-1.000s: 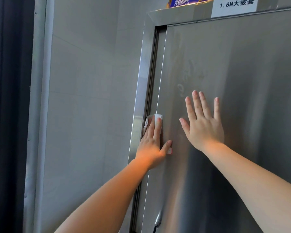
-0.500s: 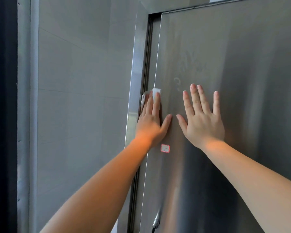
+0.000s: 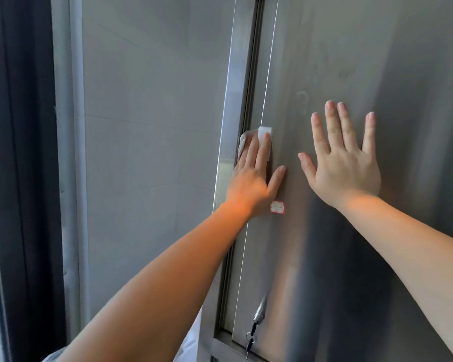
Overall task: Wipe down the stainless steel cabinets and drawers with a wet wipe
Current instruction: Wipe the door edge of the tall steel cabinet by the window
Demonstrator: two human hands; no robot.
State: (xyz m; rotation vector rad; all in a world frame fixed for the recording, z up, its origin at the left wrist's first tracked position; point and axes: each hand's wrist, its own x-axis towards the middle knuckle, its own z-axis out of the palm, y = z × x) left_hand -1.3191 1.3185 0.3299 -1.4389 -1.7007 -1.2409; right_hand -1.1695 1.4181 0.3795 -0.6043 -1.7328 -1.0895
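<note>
A tall stainless steel cabinet door (image 3: 364,257) fills the right half of the view, smudged near its upper middle. My left hand (image 3: 254,178) presses a folded white wet wipe (image 3: 262,133) flat against the door's left edge and its frame (image 3: 233,100); the wipe shows above my fingertips and the rest is hidden under the hand. My right hand (image 3: 343,163) lies flat on the door with fingers spread, holding nothing, just right of the left hand.
A small white sticker with a red border (image 3: 277,207) sits below my left hand. A lock with hanging keys (image 3: 254,327) is at the door's lower left. A grey tiled wall (image 3: 147,152) and dark window frame (image 3: 19,178) stand to the left.
The view has tilted down, so the cabinet's top and its label have left the frame. My left hand with the wipe has slid up the door edge, uncovering the sticker. The right hand stays planted.
</note>
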